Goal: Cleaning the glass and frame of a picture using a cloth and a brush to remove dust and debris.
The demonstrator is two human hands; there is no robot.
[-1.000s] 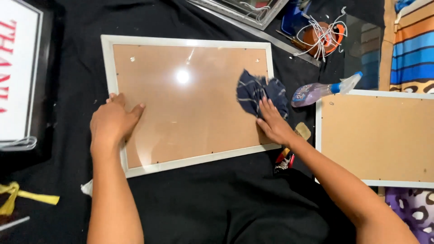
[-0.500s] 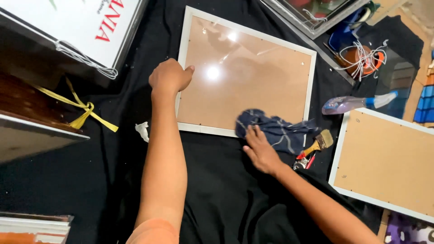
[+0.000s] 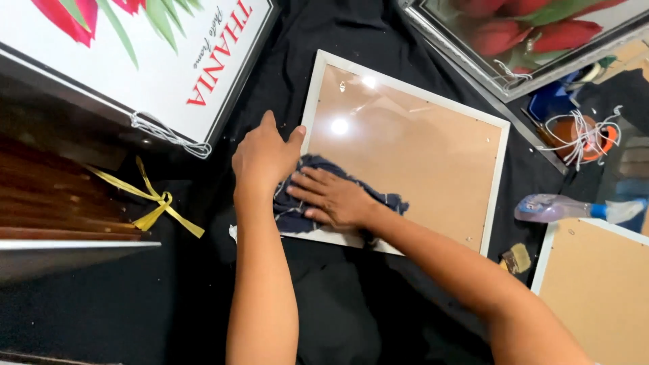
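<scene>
In the head view, we are pressing our right hand [image 3: 334, 198], fingers spread flat and gripping nothing, onto a dark blue cloth [image 3: 304, 196] at the lower left corner of the white-framed glass picture frame [image 3: 405, 149] in the middle of the picture. We are resting our left hand [image 3: 262, 157], released, on the frame's left edge, touching the cloth. A spray bottle [image 3: 574, 208] is lying at the right on the black fabric [image 3: 169, 297], well apart from both hands.

Black cloth [image 3: 169, 297] covers work surface. Yellow ribbon [image 3: 152, 206] lies at left, near boxed frame with red flower print [image 3: 135, 61]. Spray bottle [image 3: 568, 208] at right, small brush [image 3: 517, 258] below it, second white frame [image 3: 598, 290] just beside. Orange dish with white string [image 3: 581, 138] upper right.
</scene>
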